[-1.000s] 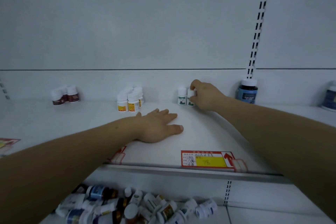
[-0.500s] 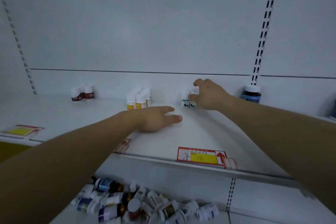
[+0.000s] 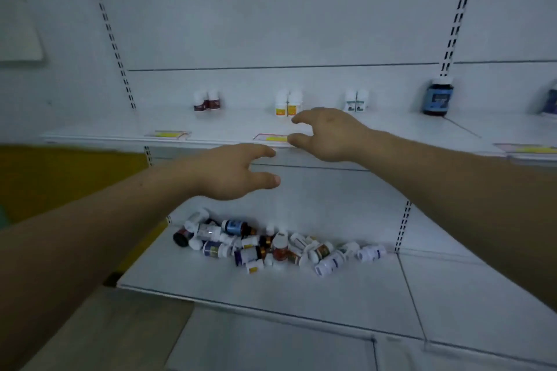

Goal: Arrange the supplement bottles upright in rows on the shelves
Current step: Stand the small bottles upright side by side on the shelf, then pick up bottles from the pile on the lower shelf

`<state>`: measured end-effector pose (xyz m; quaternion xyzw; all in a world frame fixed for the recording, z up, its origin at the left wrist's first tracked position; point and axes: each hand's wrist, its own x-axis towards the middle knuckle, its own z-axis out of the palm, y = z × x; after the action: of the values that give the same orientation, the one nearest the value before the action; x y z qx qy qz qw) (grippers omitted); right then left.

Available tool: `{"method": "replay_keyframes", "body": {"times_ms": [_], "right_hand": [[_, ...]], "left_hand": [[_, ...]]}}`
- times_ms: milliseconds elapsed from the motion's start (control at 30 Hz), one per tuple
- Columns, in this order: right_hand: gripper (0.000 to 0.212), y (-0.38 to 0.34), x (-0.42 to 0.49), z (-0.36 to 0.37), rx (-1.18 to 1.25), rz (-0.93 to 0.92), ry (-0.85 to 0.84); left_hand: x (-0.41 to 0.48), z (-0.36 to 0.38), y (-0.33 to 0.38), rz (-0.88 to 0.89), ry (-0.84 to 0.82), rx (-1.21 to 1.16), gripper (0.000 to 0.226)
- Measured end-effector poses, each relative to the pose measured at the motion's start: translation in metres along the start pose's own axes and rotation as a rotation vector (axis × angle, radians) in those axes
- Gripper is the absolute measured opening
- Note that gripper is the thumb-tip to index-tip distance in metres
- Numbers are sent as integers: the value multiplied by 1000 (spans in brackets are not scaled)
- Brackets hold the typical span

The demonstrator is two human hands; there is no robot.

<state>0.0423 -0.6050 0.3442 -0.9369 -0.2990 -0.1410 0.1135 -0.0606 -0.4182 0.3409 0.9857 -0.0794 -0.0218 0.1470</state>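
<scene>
The upper shelf point(image 3: 238, 126) gives you free room along its front edge; upright bottle groups point(image 3: 287, 104) line its back edge. On the lower shelf point(image 3: 271, 291), a bottle heap point(image 3: 265, 247) blocks the back, probably touching the wall point(image 3: 331, 205); its front is free.

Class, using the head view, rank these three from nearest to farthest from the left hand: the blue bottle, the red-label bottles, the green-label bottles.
1. The red-label bottles, at the back, slightly left of the left hand.
2. The green-label bottles, at the back, well to its right.
3. The blue bottle, farther right again.
</scene>
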Motion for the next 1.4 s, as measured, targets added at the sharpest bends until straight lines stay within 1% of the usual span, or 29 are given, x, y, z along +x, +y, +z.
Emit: {"method": "replay_keyframes", "body": {"times_ms": [67,133,200,333,367,500,567,667,733,767,800,867,900,1000,1067,1167,1233,1300,1333,1400], "right_hand": [[57,-21,-21,9,3,-31,41],[56,-35,-41,19,2,-51,43],[57,-41,-57,33,1,-34,-13],[58,-37,-74,73,38,65,-166],[58,-34,-76,87,48,84,-206],[57,-5,-78,146,90,183,-348],[53,14,-74,175,110,226,-402],[44,44,-62,219,112,245,-511],[43,64,-52,250,139,253,-532],[46,72,-47,266,149,252,-537],[51,78,-42,282,147,256,-555],[58,88,-32,314,134,285,-598],[61,92,-28,329,133,302,-615],[61,98,-17,373,225,345,-641],[60,101,-12,396,268,350,-616],[69,102,-16,424,94,303,-605],[66,99,-21,436,9,334,-604],[60,94,-21,443,-6,366,-533],[61,93,-19,446,4,373,-492],[66,91,-14,450,-14,376,-436]], "left_hand": [[-24,13,-17,-16,-46,0,68],[-39,31,-32,-25,-96,9,69],[-46,55,-46,-37,-139,-8,69],[-42,111,-71,-62,-260,-115,53],[-38,125,-77,-82,-290,-139,53],[-14,178,-100,-192,-388,-204,74],[6,199,-109,-210,-434,-223,77],[43,224,-121,-233,-470,-237,78],[72,239,-127,-256,-458,-248,78],[87,246,-129,-262,-438,-259,78],[103,254,-132,-257,-407,-274,75],[134,269,-136,-207,-317,-317,60],[149,277,-138,-179,-274,-315,58],[187,302,-145,-101,-158,-221,77],[207,319,-153,-42,-123,-138,81],[219,339,-165,-15,-184,-69,73],[217,347,-172,3,-124,-189,59],[214,351,-175,16,-15,-254,45],[213,352,-176,10,27,-252,44],[214,353,-178,-30,61,-262,52]]}}
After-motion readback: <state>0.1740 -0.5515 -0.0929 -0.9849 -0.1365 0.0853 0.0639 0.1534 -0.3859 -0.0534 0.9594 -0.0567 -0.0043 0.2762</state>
